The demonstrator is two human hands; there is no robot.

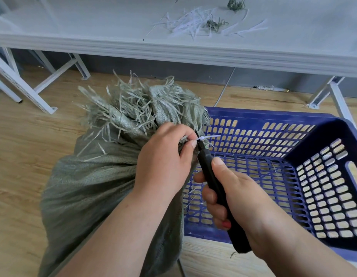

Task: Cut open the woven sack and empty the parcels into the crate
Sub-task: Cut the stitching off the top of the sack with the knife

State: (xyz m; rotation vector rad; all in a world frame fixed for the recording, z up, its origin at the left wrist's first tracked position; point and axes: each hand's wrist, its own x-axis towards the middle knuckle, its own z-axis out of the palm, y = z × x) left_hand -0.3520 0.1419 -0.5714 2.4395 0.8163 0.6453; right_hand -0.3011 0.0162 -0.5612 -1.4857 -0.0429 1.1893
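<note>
1. Head view: the woven sack (89,182) stands on the floor, touching the left side of the blue crate (293,176). Its neck is bound by a white cable tie (203,138), which lies across the neck with its free tail toward the crate.
2. The left hand (163,156) pinches the tie at the neck.
3. The right hand (231,188) is curled around a black knife (211,172); the blade points up and away, meeting the tie from below, nearly crosswise.
4. I see no parcels in the crate.
</note>
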